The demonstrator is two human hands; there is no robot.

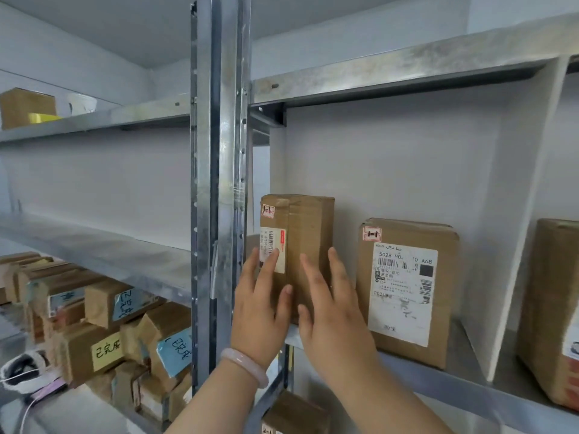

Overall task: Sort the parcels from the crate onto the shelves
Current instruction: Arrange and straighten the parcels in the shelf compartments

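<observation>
Single head-worn wide-angle view, close to the grey galvanised metal shelf (407,361), facing forward and slightly upward; upright steel post (219,183) centre-left.

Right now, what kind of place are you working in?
Most likely a parcel depot or courier pickup storeroom. Bare metal shelving holds a taped cardboard parcel and a labelled box bearing barcoded shipping labels, and a heap of small handwritten-tagged parcels sits lower left.

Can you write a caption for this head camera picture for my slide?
Two open hands, left hand and right hand, press a tall cardboard box upright on the metal shelf.
</observation>
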